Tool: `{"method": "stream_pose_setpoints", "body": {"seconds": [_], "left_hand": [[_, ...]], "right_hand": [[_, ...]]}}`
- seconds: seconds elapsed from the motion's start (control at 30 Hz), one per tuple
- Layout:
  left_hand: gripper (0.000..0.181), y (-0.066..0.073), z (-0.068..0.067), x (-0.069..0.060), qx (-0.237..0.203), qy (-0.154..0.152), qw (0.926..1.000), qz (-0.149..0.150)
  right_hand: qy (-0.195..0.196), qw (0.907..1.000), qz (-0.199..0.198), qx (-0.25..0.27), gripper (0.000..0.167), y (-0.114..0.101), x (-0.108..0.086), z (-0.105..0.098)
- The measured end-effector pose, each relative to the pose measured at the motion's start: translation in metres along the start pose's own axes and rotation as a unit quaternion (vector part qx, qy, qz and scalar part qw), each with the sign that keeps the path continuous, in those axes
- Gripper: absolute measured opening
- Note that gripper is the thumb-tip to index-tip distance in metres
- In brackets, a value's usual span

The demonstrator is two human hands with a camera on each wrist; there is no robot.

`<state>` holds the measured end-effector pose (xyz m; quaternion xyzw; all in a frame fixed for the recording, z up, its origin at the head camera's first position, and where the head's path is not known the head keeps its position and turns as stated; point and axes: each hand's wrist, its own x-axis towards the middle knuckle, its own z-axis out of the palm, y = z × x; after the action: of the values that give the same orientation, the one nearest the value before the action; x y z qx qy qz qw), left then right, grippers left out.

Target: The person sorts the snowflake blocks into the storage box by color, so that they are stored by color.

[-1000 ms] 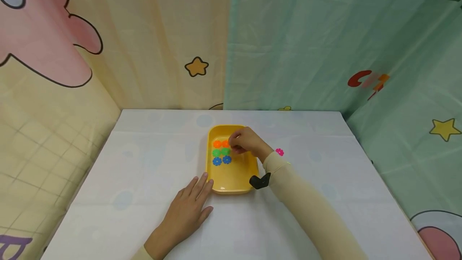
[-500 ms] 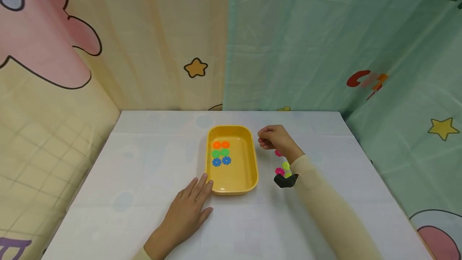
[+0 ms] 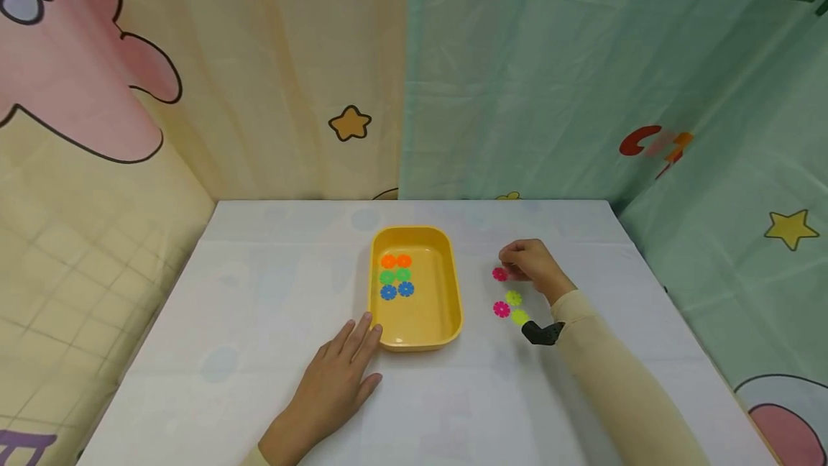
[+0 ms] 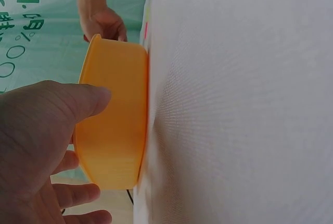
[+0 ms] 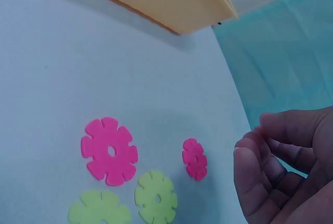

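Note:
Flower-shaped notched discs lie in the yellow tray (image 3: 430, 322): two orange discs (image 3: 388, 261), two green discs (image 3: 387, 277) and two blue discs (image 3: 388, 293). My left hand (image 3: 333, 380) rests by the tray's near left corner, its fingers straight against the wall; the left wrist view has the thumb over the orange-looking side. Just above a pink disc (image 3: 499, 274), right of the tray, hovers my right hand (image 3: 533, 265). Its fingers (image 5: 250, 177) are loosely curled and no disc shows between them. Another pink disc (image 5: 110, 151) and two yellow-green discs (image 5: 156, 197) lie nearby.
A white cloth (image 3: 220, 293) covers the table. Printed curtains (image 3: 517, 92) stand behind it and at both sides. A black strap device (image 3: 542, 333) sits on the right wrist, close to a yellow-green disc.
My right hand has left the tray, moving right and toward me to the pink disc. It uncovered the discs in the tray and those beside it. The left hand stays put.

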<state>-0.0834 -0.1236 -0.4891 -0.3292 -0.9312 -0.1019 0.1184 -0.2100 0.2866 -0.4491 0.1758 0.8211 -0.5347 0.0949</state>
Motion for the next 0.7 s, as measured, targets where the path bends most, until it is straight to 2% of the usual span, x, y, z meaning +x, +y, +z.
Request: {"method": "stream_pose_setpoints", "body": {"seconds": [0.17,0.37,0.7], "left_hand": [[0.081,0.0,0.0,0.0,0.003,-0.004,1.0,-0.001],[0.082,-0.001,0.002,0.0,0.005,0.003,1.0,0.003],[0.081,-0.001,0.003,-0.002,-0.003,0.001,1.0,0.0]], "right_hand": [[0.013,0.9996,0.005,-0.023,0.027,0.007,0.002,-0.001],[0.036,0.9942,0.02,-0.1,0.028,0.013,0.006,0.005],[0.03,0.9827,0.002,-0.183,0.024,0.014,0.004,0.02]]}}
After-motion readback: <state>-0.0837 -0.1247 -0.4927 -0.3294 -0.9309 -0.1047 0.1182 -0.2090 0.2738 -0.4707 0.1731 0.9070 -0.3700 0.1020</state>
